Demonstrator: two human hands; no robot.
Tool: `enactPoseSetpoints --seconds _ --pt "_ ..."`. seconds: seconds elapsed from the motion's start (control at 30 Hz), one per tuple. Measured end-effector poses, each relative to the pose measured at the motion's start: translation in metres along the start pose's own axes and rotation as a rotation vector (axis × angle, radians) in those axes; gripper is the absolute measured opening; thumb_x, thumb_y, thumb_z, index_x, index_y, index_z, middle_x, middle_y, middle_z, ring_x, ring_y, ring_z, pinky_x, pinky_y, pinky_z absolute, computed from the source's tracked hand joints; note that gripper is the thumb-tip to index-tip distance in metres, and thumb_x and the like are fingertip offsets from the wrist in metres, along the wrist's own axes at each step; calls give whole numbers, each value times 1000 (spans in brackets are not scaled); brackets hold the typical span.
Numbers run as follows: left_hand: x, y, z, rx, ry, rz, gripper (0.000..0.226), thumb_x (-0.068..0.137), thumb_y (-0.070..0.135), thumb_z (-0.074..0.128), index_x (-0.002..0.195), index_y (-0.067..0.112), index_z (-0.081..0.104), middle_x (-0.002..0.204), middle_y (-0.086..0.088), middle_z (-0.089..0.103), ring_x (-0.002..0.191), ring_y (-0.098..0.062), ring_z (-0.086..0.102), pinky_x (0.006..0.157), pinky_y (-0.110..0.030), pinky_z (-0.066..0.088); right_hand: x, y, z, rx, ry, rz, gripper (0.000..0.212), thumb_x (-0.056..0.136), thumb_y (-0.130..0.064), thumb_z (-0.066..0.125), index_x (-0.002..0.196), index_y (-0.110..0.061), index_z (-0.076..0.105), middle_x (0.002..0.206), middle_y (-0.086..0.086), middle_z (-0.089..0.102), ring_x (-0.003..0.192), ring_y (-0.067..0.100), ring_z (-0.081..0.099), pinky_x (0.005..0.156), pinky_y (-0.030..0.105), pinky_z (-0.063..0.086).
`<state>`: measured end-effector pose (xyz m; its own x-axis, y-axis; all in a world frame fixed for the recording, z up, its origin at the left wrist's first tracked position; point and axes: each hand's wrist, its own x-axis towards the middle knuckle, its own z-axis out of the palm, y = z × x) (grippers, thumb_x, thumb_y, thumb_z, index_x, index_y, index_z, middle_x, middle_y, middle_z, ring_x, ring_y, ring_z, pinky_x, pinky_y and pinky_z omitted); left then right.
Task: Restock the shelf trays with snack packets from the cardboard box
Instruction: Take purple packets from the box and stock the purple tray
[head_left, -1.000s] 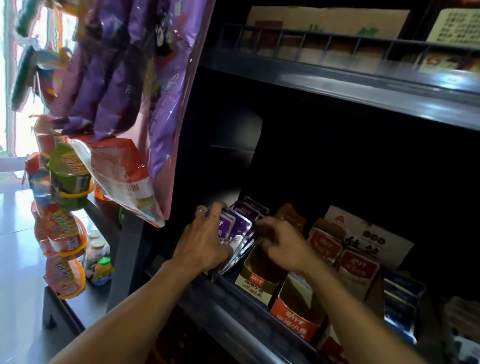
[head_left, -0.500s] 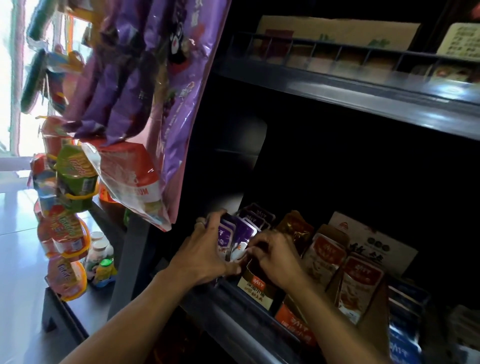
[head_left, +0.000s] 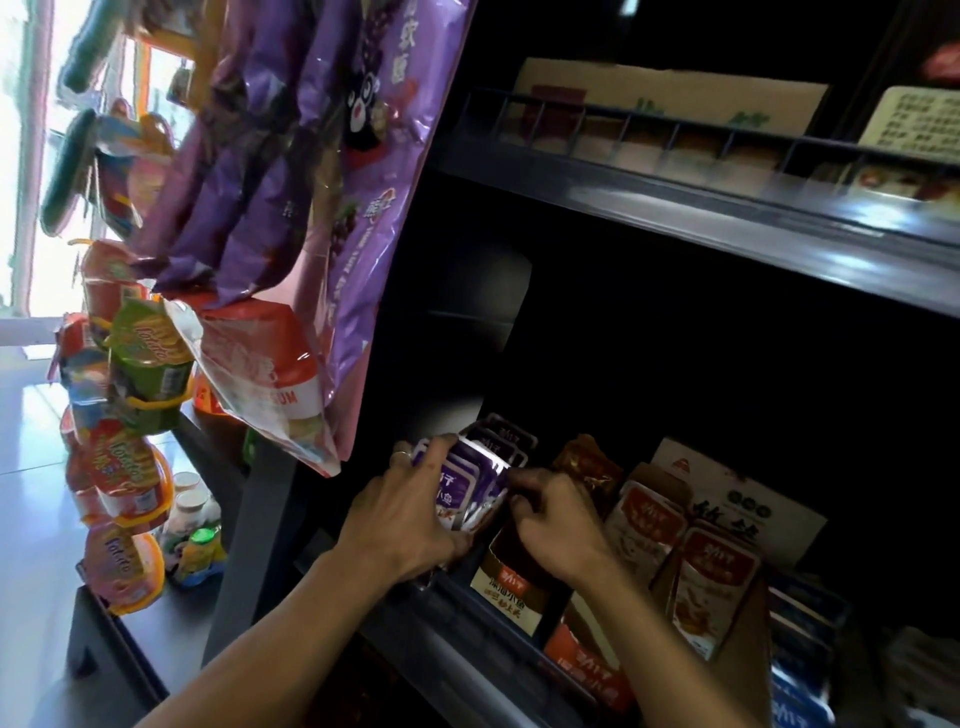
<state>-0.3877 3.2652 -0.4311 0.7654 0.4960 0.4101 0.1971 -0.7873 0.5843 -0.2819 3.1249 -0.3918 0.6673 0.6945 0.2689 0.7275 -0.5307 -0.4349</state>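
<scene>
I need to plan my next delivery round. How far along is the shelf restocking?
Looks done: the red packets to the right stand filled in their display boxes. In hand: the left hand grips the row of purple packets while the right hand pinches at that row's right edge, squaring it. Left: can't tell; the cardboard supply box isn't identifiable here, and the brown tray beside the purple row looks part empty.
</scene>
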Motion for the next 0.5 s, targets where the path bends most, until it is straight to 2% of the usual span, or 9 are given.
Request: enactPoseSetpoints --seconds 0.03,0.1,0.17,0.2,0.27,0.33,0.4,0.43,0.5 --pt "1 3 -1 7 6 2 105 66 53 81 145 40 12 135 -6 36 115 -26 56 93 -37 52 -1 2 1 3 10 22 36 99 -16 52 133 -27 56 125 -9 59 89 -1 57 71 11 45" --pt "2 6 0 -5 17 3 106 67 55 79 146 41 10 137 -6 32 115 -26 55 92 -37 52 0 4 5 -57 0 15 43 97 -22 54 138 -30 50 138 -5 53 116 9 54 93 29 50" --pt "2 8 1 -8 14 10 101 70 54 77 147 40 13 136 -7 33 113 -27 56 92 -37 53 1 -3 8 -84 -40 8 45 96 -22 54 139 -32 48 144 -5 45 135 18 38 112 41 37" --pt "2 8 1 -1 6 15 97 72 53 76 147 39 15 136 -8 34 113 -27 56 92 -36 53 2 -7 7 -17 -60 14 45 97 -20 53 138 -34 47 138 -6 47 134 16 39 110 34 39" --pt "3 5 1 14 -18 25 92 75 48 76 146 38 19 136 -8 35 115 -27 55 94 -35 52 4 -13 3 176 -115 33 47 99 -10 52 140 -30 44 117 -14 51 108 -3 49 81 3 43" --pt "3 3 0 22 -31 28 90 75 46 75 145 40 20 135 -7 36 114 -27 55 94 -36 52 6 -15 -1 263 -145 35 47 98 -1 49 139 -24 44 107 -17 52 82 -10 48 59 -3 39" --pt "4 1 -1 27 -31 34 89 75 48 74 145 41 20 133 -6 36 112 -26 56 93 -36 53 4 -13 -1 308 -139 53 45 99 0 47 129 -32 43 101 -20 49 83 -9 49 64 -3 40" --pt "3 2 -1 31 -32 36 89 76 49 73 145 40 19 133 -6 36 113 -25 56 93 -35 53 2 -10 1 295 -114 70 45 99 -2 47 128 -35 43 105 -17 51 95 -5 52 75 0 41" --pt "2 4 -1 28 -32 38 89 77 51 71 147 39 18 134 -6 35 113 -24 55 94 -34 52 0 -10 1 209 -66 79 47 98 -6 49 136 -33 43 124 -8 54 119 9 52 98 21 44"
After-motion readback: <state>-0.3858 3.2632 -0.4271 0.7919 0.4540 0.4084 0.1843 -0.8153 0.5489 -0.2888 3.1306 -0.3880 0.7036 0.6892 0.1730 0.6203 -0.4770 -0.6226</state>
